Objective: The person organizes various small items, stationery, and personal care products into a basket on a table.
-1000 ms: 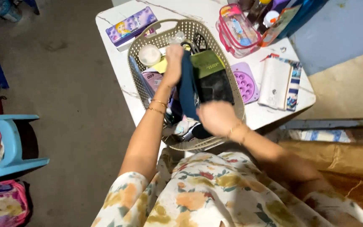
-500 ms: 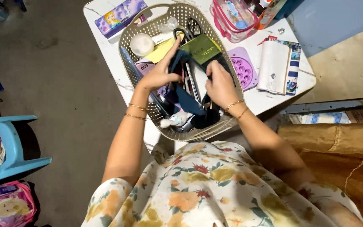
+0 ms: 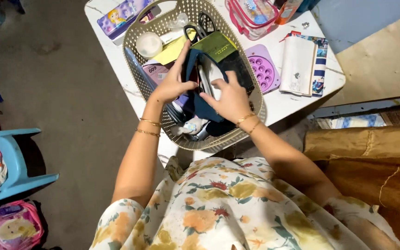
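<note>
A home, likely a child's study corner: a small white counter (image 3: 297, 99) carries a cartoon pencil case (image 3: 119, 18), a basket (image 3: 137, 65) of stationery and notebooks (image 3: 302, 65); a blue child's chair (image 3: 12, 169) and pink backpack (image 3: 8, 229) stand left on bare concrete floor (image 3: 61, 92).

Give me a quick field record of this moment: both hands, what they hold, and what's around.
left hand: grip on the left edge of the dark blue pouch
right hand: grip on the pouch's right side, thumb at its opening
pouch: held open inside the beige basket
basket: on the white table
also in basket: scissors, round white lid
beside basket: purple tray
</note>
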